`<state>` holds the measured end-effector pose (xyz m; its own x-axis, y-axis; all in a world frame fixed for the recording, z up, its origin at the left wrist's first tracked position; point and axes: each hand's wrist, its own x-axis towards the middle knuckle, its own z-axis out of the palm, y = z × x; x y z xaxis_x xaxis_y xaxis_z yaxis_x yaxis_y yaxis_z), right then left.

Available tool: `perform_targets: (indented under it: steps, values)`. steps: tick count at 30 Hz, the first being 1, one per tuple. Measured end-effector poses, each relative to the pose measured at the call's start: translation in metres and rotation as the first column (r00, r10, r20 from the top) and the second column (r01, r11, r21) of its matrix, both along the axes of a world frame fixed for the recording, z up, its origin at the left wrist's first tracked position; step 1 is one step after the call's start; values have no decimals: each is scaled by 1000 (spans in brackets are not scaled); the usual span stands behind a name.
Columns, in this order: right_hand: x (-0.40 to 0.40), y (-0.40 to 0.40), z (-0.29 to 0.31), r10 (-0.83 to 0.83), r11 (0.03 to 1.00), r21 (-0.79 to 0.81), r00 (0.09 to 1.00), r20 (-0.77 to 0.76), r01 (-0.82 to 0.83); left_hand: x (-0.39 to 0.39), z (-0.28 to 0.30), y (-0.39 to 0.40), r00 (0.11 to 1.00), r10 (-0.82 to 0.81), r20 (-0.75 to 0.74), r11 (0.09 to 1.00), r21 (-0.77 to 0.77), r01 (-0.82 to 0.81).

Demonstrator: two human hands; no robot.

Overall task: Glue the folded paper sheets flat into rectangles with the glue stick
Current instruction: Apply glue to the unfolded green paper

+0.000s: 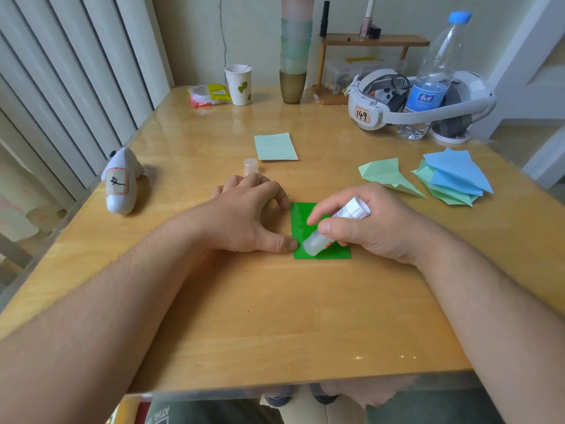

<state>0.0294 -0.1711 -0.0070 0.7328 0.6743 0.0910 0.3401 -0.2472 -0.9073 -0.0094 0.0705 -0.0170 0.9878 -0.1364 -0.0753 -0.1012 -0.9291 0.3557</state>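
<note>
A dark green folded paper (301, 220) lies flat in the middle of the wooden table (275, 316). My right hand (363, 223) grips a white glue stick (331, 231), tilted with its tip down on the paper's lower left part. My left hand (247, 214) rests beside the paper, its thumb and a fingertip touching the paper's left edge. The glue stick's translucent cap (250, 166) stands upright behind my left hand. A pale green flat rectangle (275, 146) lies farther back. A folded pale green sheet (388, 175) and a pile of blue and green folded sheets (452, 179) sit at the right.
A white shark-shaped toy (121, 182) lies at the left. At the back stand a paper cup (239, 84), stacked cups (295, 56), a headset (412, 99), a water bottle (434, 78) and a small wooden shelf (373, 41). The table's near edge runs just below my forearms.
</note>
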Motion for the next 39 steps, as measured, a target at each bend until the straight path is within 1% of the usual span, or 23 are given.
perform_targets:
  steps: [5, 9, 14, 20, 22, 24, 26, 32, 36, 39]
  values:
    - [-2, 1, 0, 16, 998, -59, 1000, -5, -17, -1, 1, 0, 1000, -2, -5, 1000, -14, 2]
    - [-2, 0, 4, 13, 992, -129, 999, 34, -8, -1, 1, 0, 1000, -3, -3, 1000, -14, 3]
    - [2, -10, 10, -15, 986, -162, 998, 60, 24, 0, 1, 1, 1000, -9, -2, 1000, -12, 9]
    - [9, -17, 10, -45, 984, -171, 996, 75, 58, 0, 0, 2, 1000, -15, -8, 1000, -16, 15]
    - [11, -17, 9, -73, 989, -122, 994, 81, 82, 0, 1, 2, 1000, -16, -7, 1000, -14, 16]
    - [11, -16, 9, -94, 994, -40, 993, 69, 97, 0, 1, 2, 1000, -17, -8, 1000, -12, 17]
    - [8, -13, 9, -77, 997, 0, 995, 62, 77, 0, 1, 2, 1000, -14, -6, 1000, -8, 14]
    - [2, -4, 4, -28, 993, -115, 998, 54, 34, 0, 0, 1, 1000, -9, 0, 1000, -3, 9]
    - [6, -11, 8, -67, 984, -162, 995, 70, 78, -1, 2, 2, 1000, -14, -10, 1000, -12, 14]
    - [10, -15, 8, -93, 982, -154, 990, 105, 108, -1, 2, 1, 1000, -16, -15, 1000, -13, 16]
